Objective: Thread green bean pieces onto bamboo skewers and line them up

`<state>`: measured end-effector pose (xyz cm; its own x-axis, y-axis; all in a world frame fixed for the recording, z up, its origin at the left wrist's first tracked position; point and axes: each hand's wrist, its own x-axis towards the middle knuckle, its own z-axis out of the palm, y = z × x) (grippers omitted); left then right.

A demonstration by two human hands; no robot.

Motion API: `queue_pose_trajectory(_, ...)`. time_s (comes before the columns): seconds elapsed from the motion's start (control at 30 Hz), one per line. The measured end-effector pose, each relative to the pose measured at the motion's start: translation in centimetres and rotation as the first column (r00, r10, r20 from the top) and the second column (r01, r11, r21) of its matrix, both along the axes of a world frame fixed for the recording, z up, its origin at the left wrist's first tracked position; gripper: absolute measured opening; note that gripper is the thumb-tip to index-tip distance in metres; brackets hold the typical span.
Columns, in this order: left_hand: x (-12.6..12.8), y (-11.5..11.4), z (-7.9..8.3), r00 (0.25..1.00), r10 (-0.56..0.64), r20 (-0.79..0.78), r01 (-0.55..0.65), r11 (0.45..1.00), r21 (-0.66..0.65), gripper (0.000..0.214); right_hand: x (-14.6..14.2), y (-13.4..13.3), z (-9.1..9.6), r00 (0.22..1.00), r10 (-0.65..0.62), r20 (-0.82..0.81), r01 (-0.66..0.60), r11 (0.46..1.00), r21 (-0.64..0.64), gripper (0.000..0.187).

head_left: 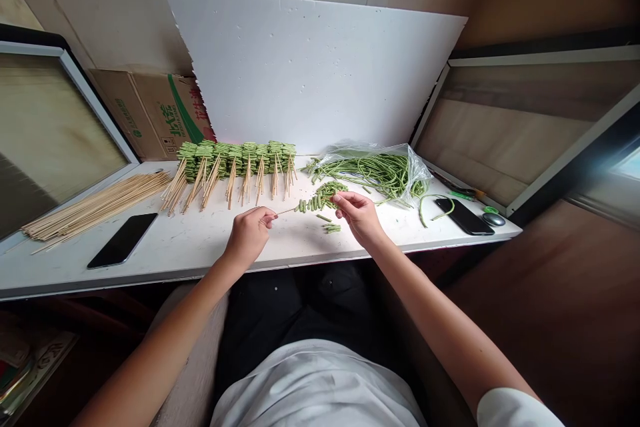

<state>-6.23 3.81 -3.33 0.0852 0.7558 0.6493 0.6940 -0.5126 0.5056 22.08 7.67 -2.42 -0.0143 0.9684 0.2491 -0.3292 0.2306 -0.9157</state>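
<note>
My left hand point(250, 232) is closed in a pinch on the blunt end of a thin bamboo skewer point(286, 211) held just above the white table point(200, 247). Several short green bean pieces point(311, 203) are threaded on the skewer's far end. My right hand point(356, 212) pinches a bean piece at that end, fingers pressed together. A small pile of cut bean pieces point(331, 188) lies just behind the hands, and a few loose pieces point(331, 227) lie below my right hand.
A row of finished bean skewers point(235, 167) lies at the back. Bare skewers point(95, 205) are piled at the left beside a black phone point(123, 239). A plastic bag of long beans point(385, 170), another phone point(463, 215) and a white foam board point(310, 73) stand at right and behind.
</note>
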Motion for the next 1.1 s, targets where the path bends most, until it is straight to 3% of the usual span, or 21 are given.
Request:
queue_pose_trajectory(0.2, 0.0, 0.0, 0.1, 0.999, 0.043, -0.013, -0.043, 0.999, 0.024, 0.026, -0.7, -0.4, -0.1, 1.0, 0.008, -0.004, -0.008, 0.999, -0.036, 0.034)
queue_pose_trajectory(0.47, 0.9, -0.7, 0.5, 1.0, 0.019, 0.018, -0.019, 1.0, -0.02, 0.027, -1.8, -1.2, -0.4, 0.997, -0.045, 0.068, 0.042, 0.998, 0.035, 0.033)
queue_pose_trajectory(0.67, 0.9, -0.8, 1.2, 0.999, 0.026, 0.035, -0.024, 0.999, -0.045, 0.026, -1.5, -1.1, 0.1, 0.999, 0.03, 0.038, -0.03, 0.999, 0.014, 0.032)
queue_pose_trajectory(1.1, 1.0, -0.2, -0.1, 0.998, 0.005, 0.062, 0.002, 0.995, -0.103, 0.025, -1.3, -0.4, -0.4, 0.998, 0.048, 0.039, -0.046, 0.998, -0.051, 0.038)
